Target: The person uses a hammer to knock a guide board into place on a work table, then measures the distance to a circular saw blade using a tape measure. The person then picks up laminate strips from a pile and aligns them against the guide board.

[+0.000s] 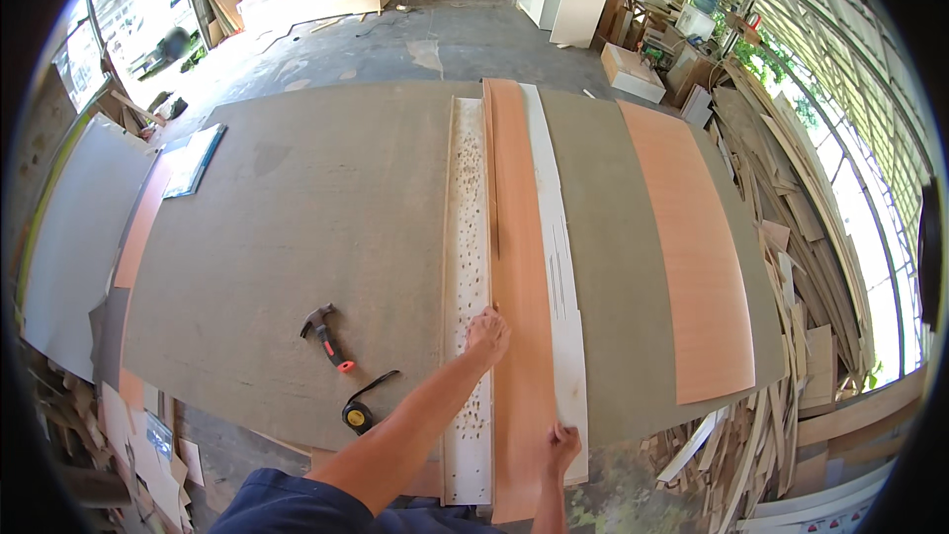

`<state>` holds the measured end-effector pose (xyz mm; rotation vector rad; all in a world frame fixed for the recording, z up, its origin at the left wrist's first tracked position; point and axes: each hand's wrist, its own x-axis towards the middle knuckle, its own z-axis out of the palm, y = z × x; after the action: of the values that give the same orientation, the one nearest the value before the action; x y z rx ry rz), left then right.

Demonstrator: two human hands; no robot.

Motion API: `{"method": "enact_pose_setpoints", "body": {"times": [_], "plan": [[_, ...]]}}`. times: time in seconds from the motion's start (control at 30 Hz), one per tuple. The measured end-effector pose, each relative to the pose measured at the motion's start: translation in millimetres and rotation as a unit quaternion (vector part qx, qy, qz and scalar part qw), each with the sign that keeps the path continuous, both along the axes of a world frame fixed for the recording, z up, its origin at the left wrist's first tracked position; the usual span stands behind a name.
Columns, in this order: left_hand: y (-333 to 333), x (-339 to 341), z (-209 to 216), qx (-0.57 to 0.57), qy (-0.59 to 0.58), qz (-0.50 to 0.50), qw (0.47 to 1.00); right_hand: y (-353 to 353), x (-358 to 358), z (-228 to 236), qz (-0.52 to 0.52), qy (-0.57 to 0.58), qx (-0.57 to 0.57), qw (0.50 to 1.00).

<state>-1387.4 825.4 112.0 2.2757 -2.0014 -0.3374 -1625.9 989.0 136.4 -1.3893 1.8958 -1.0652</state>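
Observation:
A long orange-brown wood-grain laminate strip [521,287] runs away from me across the table, its left edge slightly raised. My left hand [487,333] is closed on that left edge, beside a long white board [470,237] spotted with brown blobs. Nearer to me, my right hand [563,447] pinches the strip's right edge; its fingertips are partly hidden. Under the strip on the right, a white sheet [560,287] with dark line marks sticks out.
A claw hammer [325,336] and a tape measure [358,416] lie left of my left forearm on the brown tabletop [277,208]. Another orange-brown sheet [692,257] lies to the right, a flat package [195,160] at far left. Wood offcuts [732,465] pile up beyond the right edge.

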Motion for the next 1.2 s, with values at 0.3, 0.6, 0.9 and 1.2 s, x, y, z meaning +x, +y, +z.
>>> {"method": "enact_pose_setpoints", "body": {"times": [0.3, 0.6, 0.9, 1.2], "plan": [[-6, -6, 12, 0.058, -0.034, 0.012, 0.998, -153, 64, 9, 0.086, 0.209, -0.053, 0.973], [1, 1, -3, -0.011, 0.035, 0.053, 0.998, -36, 11, 2, 0.142, 0.193, -0.082, 0.967], [0, -6, 1, 0.047, -0.107, -0.041, 0.992, 12, 1, 8, -0.149, -0.436, 0.07, 0.885], [-5, -10, 1, 0.027, -0.078, -0.03, 0.996, -145, 65, 16, 0.122, 0.268, -0.07, 0.953]]}}
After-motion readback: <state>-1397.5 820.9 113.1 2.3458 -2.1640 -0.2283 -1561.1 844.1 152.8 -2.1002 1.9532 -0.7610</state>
